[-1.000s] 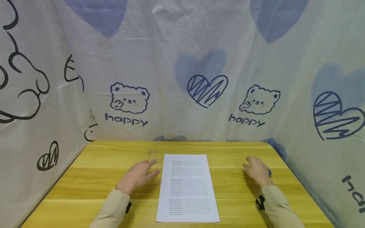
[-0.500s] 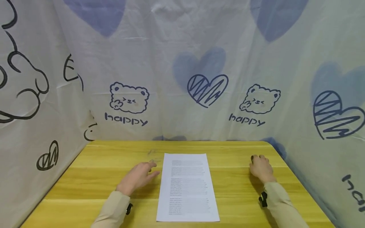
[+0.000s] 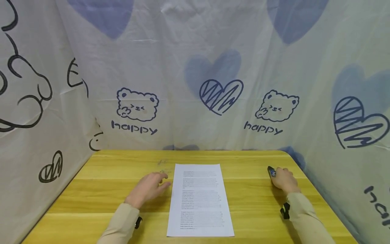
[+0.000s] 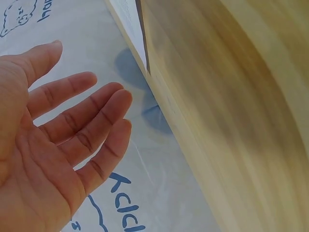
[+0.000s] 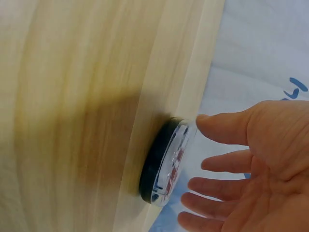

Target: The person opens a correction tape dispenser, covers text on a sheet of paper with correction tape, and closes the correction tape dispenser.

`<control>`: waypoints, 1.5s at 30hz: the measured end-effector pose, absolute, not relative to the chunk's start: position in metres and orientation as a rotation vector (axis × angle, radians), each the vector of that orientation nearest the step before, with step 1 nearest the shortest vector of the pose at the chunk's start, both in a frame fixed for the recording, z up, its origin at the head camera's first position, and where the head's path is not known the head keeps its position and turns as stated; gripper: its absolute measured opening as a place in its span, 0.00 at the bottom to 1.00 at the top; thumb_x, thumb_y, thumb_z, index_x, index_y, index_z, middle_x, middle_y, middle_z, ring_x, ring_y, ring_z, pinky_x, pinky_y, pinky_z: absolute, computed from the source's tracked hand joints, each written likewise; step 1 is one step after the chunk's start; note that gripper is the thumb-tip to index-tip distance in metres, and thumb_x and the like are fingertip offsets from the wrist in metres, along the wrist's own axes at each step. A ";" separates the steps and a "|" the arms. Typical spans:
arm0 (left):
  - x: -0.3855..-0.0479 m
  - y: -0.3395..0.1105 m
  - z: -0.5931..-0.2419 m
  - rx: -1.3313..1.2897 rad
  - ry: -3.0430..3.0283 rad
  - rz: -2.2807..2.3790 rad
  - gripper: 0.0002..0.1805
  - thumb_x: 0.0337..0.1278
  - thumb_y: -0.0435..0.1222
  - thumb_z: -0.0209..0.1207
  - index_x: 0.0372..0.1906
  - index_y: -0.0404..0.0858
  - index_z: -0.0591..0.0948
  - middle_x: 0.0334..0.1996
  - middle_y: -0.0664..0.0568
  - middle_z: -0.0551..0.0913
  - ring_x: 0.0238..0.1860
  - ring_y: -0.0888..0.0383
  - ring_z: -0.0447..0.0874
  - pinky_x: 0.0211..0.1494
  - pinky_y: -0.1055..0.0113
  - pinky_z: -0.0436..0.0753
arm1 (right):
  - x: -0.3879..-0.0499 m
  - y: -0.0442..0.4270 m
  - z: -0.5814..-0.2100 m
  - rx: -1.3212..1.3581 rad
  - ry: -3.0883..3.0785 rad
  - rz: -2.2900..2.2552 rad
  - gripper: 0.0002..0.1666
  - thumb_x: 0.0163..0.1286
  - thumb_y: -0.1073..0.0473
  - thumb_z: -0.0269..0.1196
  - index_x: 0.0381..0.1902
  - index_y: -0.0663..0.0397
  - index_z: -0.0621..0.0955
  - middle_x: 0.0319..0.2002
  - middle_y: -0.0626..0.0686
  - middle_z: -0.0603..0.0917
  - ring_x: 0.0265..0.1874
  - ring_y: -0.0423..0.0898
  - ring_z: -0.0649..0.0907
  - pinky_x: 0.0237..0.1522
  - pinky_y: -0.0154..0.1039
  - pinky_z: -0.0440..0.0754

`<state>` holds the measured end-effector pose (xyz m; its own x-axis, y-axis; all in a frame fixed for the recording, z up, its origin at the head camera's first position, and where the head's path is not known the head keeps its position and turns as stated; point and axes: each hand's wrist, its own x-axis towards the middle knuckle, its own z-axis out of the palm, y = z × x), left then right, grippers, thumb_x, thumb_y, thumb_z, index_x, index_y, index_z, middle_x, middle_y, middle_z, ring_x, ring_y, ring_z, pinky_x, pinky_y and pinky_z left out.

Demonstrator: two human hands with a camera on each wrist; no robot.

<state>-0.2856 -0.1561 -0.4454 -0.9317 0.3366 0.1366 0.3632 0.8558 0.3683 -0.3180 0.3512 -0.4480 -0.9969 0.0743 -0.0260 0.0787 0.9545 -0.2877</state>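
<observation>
A sheet of white paper point(image 3: 199, 200) covered in printed text lies flat in the middle of the table. To its left is my left hand point(image 3: 147, 189), fingers relaxed and holding nothing; the left wrist view shows its bare palm point(image 4: 53, 159). On the right, my right hand point(image 3: 285, 180) is at a black-edged object point(image 3: 271, 171) with a blue patch. In the right wrist view this object point(image 5: 166, 162) has a black base and a clear, rounded side with some red; its kind is unclear. The thumb is close to its edge, touching or apart I cannot tell; the fingers are loosely extended.
The yellow wood-grain table point(image 3: 91, 189) has rounded far corners. A pale curtain point(image 3: 179, 67) printed with hearts and bears hangs behind it and along both sides. Faint marks point(image 3: 163, 162) show on the tabletop left of the paper's far edge.
My right hand has moved to the right over the black-edged object, uncovering its left end, where its right end showed before. The left hand and the paper have stayed nearly still.
</observation>
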 end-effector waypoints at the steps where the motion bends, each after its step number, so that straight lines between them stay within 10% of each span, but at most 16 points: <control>1: -0.285 -0.156 -0.445 -0.557 -2.959 -0.609 0.21 0.65 0.46 0.60 0.55 0.36 0.82 0.49 0.44 0.86 0.45 0.51 0.85 0.49 0.53 0.85 | -0.318 0.352 -0.448 0.119 3.088 -0.458 0.25 0.70 0.60 0.53 0.54 0.80 0.71 0.40 0.73 0.75 0.35 0.63 0.75 0.30 0.53 0.75; 30: -0.290 -0.153 -0.452 -0.574 -2.924 -0.538 0.20 0.65 0.45 0.61 0.54 0.37 0.83 0.49 0.46 0.86 0.43 0.54 0.84 0.48 0.57 0.85 | -0.325 0.350 -0.460 0.229 3.007 -0.530 0.30 0.61 0.53 0.66 0.51 0.72 0.73 0.36 0.64 0.79 0.32 0.56 0.76 0.31 0.50 0.72; 45: -0.297 -0.146 -0.450 -0.636 -2.797 -0.545 0.09 0.64 0.42 0.62 0.43 0.42 0.86 0.29 0.58 0.84 0.26 0.66 0.74 0.31 0.71 0.76 | -0.331 0.317 -0.452 0.086 3.113 -0.526 0.38 0.56 0.50 0.69 0.58 0.70 0.74 0.39 0.62 0.82 0.31 0.53 0.78 0.30 0.48 0.76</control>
<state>-0.2972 -0.1458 -0.4499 -0.8818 0.3711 0.2910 0.4532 0.8375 0.3052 -0.3313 0.3169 -0.4521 -0.9984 0.0562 0.0075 0.0506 0.9431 -0.3285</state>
